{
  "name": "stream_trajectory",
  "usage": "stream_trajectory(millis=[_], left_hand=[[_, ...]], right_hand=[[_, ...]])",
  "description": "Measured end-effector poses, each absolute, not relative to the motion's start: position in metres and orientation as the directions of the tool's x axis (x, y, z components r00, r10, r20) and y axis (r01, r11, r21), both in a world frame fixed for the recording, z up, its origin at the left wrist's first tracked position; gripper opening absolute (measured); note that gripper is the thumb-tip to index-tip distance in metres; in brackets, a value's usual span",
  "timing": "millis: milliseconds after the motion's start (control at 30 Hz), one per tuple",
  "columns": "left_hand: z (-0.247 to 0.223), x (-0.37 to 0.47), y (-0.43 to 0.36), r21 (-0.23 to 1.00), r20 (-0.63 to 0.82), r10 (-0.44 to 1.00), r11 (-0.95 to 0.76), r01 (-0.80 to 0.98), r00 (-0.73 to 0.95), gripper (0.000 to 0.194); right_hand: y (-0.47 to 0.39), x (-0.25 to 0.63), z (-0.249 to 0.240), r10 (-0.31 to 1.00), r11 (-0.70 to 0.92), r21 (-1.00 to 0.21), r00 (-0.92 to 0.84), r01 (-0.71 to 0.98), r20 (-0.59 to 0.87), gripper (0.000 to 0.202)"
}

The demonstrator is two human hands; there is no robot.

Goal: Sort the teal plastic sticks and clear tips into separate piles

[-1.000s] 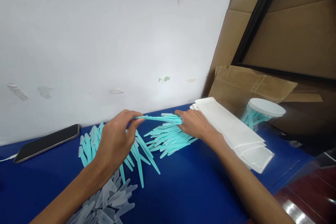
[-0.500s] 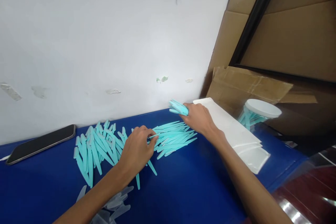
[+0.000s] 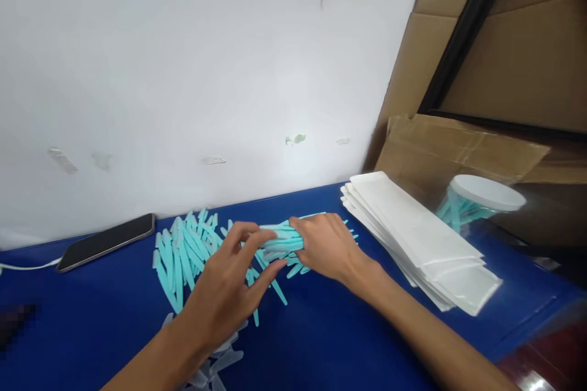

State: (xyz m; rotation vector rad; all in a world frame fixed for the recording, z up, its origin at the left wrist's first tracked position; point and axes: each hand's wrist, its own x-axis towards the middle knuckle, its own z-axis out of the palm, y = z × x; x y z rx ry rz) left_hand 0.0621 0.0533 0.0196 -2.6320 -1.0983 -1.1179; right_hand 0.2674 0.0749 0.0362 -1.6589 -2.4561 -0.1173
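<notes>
In the head view, my right hand [image 3: 324, 245] is closed round a bundle of thin teal plastic sticks [image 3: 282, 241], their paler ends pointing left. My left hand [image 3: 229, 275] has its thumb and fingers curved about the left end of this bundle, fingertips against it. Beneath and behind my right hand lies a spread of similar sticks [image 3: 296, 270], partly hidden. Left of my hands is a heap of teal sticks with pale, broader tips [image 3: 183, 250]. Translucent blade-shaped pieces [image 3: 224, 360] lie near my left forearm, which covers some of them.
A stack of white paper sleeves [image 3: 413, 226] lies to the right on the blue table [image 3: 339, 342]. Beyond it, a white-lidded clear tub [image 3: 486, 192] contains teal sticks. A phone [image 3: 107, 241] with a white cable rests by the wall, and cardboard [image 3: 454, 153] stands at the right.
My right hand has brought its bundle down and left to meet my left hand. My left fingers, which pinched a single stick, now surround the bundle's end. The view has shifted slightly.
</notes>
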Motion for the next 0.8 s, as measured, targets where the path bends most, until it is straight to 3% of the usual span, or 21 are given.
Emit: stream_trajectory(millis=[67,200,400,667,800], left_hand=[[0.012,0.054,0.048,0.127,0.724,0.493,-0.782,0.61,0.482,0.029],[0.001,0.042,0.039,0.111,0.824,0.393,-0.819,0.564,0.409,0.041],[-0.013,0.02,0.035,0.055,0.772,0.411,-0.802,0.594,0.484,0.058],[-0.001,0.034,0.031,0.473,0.732,0.622,-0.758,0.449,0.278,0.05],[0.001,0.033,0.031,0.435,0.756,0.596,-0.765,0.475,0.268,0.05]], right_hand=[[0.068,0.257,0.031,0.901,0.411,-0.057,-0.396,0.91,0.179,0.009],[0.061,0.244,0.024,0.895,0.433,-0.081,-0.418,0.898,0.154,0.009],[0.059,0.24,0.023,0.899,0.434,-0.073,-0.426,0.898,0.106,0.013],[0.059,0.241,0.025,0.891,0.453,-0.063,-0.45,0.889,0.064,0.012],[0.06,0.244,0.023,0.897,0.44,-0.054,-0.437,0.896,0.065,0.013]])
